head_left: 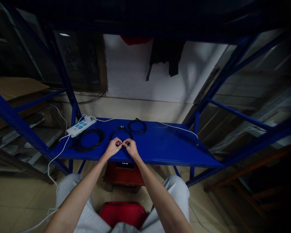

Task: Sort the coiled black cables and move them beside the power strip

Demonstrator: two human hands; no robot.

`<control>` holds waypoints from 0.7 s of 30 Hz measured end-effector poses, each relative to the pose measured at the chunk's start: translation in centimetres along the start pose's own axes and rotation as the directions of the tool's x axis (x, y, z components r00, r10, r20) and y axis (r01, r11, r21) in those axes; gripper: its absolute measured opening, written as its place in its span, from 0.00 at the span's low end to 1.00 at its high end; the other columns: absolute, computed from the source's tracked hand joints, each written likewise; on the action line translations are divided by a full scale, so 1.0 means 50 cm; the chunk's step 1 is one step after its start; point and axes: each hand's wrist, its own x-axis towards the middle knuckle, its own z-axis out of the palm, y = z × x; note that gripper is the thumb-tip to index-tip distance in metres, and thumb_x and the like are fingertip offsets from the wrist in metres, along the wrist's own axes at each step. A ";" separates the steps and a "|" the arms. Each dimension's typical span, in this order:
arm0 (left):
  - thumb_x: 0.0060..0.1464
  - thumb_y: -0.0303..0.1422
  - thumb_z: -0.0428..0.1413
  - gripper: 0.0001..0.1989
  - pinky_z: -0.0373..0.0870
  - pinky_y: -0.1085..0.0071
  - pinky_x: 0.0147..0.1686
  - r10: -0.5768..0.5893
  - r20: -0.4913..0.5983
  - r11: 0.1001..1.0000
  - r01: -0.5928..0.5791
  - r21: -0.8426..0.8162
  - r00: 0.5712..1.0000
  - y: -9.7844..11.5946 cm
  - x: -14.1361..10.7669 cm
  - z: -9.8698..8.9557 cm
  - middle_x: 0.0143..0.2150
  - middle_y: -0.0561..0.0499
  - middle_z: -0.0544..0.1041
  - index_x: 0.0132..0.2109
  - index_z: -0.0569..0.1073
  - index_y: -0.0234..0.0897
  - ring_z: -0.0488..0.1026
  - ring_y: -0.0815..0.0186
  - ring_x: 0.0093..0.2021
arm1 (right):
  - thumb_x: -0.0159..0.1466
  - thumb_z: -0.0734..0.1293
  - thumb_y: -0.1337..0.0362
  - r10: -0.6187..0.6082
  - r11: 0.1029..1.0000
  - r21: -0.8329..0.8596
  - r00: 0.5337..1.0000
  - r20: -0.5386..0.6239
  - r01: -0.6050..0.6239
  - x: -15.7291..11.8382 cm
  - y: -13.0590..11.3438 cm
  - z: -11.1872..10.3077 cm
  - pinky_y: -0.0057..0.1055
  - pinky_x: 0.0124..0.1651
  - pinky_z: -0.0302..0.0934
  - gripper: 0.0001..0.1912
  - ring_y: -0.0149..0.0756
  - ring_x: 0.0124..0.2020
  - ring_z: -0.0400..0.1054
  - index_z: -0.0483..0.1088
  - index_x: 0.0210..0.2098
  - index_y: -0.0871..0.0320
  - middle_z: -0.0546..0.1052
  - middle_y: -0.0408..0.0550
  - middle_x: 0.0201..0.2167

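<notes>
middle black cable (pixel 115 129) partly hidden

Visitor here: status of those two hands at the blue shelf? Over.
Left hand and right hand: fingertips pinched close together, grip contents unclear. Middle black coiled cable: partly hidden behind them. White power strip with blue panels: off left, not blocking.

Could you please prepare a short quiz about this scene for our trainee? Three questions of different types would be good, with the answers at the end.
Sides are the person's own.

1. Fill in: the power strip lies toward the ____ end of the blue shelf.

2. True or false: the right coil lies farther from the person than the left coil.

3. Which coil is nearest to the left hand and right hand?
A) the left coil
B) the middle coil
C) the right coil

Key: 1. left; 2. true; 3. B
</notes>
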 end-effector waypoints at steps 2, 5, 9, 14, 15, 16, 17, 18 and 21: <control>0.52 0.26 0.57 0.01 0.65 0.73 0.34 -0.008 0.001 1.000 0.008 -0.003 1.000 0.002 0.001 -0.001 0.31 0.53 0.73 0.33 0.73 0.36 0.69 0.69 0.31 | 0.61 0.66 0.65 0.032 0.999 -0.019 0.999 0.004 -0.032 0.000 -0.004 0.002 0.28 0.39 0.61 0.05 0.34 0.34 0.69 0.75 0.32 0.55 0.78 0.45 0.33; 0.53 0.27 0.57 0.01 0.65 0.72 0.34 -0.017 0.013 1.000 0.017 -0.014 1.000 0.002 0.003 -0.003 0.31 0.53 0.73 0.33 0.73 0.37 0.69 0.69 0.32 | 0.60 0.65 0.66 0.078 0.995 -0.059 0.997 -0.011 -0.079 -0.001 -0.012 0.006 0.27 0.35 0.59 0.05 0.34 0.32 0.69 0.74 0.32 0.54 0.77 0.44 0.30; 0.54 0.28 0.57 0.01 0.65 0.71 0.35 -0.027 0.021 0.999 0.028 -0.024 0.999 0.003 0.003 -0.003 0.32 0.53 0.73 0.34 0.73 0.36 0.70 0.68 0.32 | 0.60 0.65 0.67 0.119 0.987 -0.107 0.993 -0.026 -0.122 -0.001 -0.023 0.008 0.27 0.31 0.55 0.05 0.34 0.29 0.68 0.73 0.31 0.53 0.76 0.44 0.28; 0.54 0.27 0.55 0.01 0.65 0.71 0.36 -0.037 0.025 0.999 0.037 -0.022 0.999 0.007 0.000 -0.002 0.31 0.53 0.72 0.34 0.72 0.37 0.70 0.68 0.32 | 0.60 0.64 0.69 0.115 0.983 -0.142 0.993 0.001 -0.114 -0.001 -0.030 0.002 0.27 0.32 0.55 0.06 0.35 0.31 0.68 0.72 0.32 0.53 0.76 0.43 0.29; 0.54 0.27 0.55 0.01 0.65 0.71 0.36 -0.044 0.030 0.999 0.044 -0.022 0.999 0.008 -0.001 -0.002 0.31 0.54 0.72 0.34 0.72 0.37 0.70 0.68 0.32 | 0.60 0.64 0.70 0.113 0.983 -0.146 0.994 0.007 -0.111 -0.002 -0.030 0.000 0.27 0.32 0.55 0.06 0.35 0.31 0.69 0.71 0.33 0.53 0.76 0.43 0.29; 0.54 0.27 0.55 0.01 0.66 0.71 0.37 -0.051 0.034 0.998 0.052 -0.020 0.998 0.008 -0.001 -0.002 0.31 0.54 0.72 0.34 0.71 0.37 0.70 0.68 0.32 | 0.60 0.63 0.70 0.113 0.983 -0.150 0.994 0.012 -0.110 -0.002 -0.031 -0.002 0.27 0.33 0.55 0.07 0.35 0.32 0.69 0.71 0.33 0.53 0.76 0.43 0.29; 0.54 0.27 0.55 0.01 0.66 0.71 0.37 -0.056 0.038 0.998 0.057 -0.014 0.998 0.009 -0.001 -0.002 0.31 0.54 0.72 0.34 0.71 0.37 0.70 0.67 0.33 | 0.60 0.63 0.71 0.111 0.983 -0.151 0.994 0.017 -0.108 -0.003 -0.031 -0.003 0.27 0.33 0.55 0.07 0.35 0.33 0.69 0.71 0.33 0.53 0.76 0.43 0.30; 0.54 0.27 0.55 0.01 0.66 0.70 0.37 -0.060 0.039 0.998 0.060 -0.008 0.997 0.010 -0.001 -0.002 0.31 0.54 0.72 0.34 0.71 0.37 0.70 0.67 0.33 | 0.60 0.63 0.71 0.108 0.983 -0.150 0.994 0.019 -0.104 -0.003 -0.031 -0.005 0.27 0.33 0.54 0.07 0.35 0.33 0.69 0.70 0.33 0.53 0.77 0.43 0.31; 0.54 0.28 0.55 0.01 0.66 0.70 0.38 -0.059 0.041 0.998 0.059 -0.006 0.997 0.012 -0.001 -0.003 0.31 0.53 0.72 0.34 0.71 0.37 0.70 0.67 0.33 | 0.61 0.63 0.71 0.086 0.987 -0.134 0.996 0.017 -0.083 -0.006 -0.031 -0.009 0.27 0.34 0.54 0.06 0.35 0.34 0.69 0.70 0.33 0.53 0.77 0.44 0.32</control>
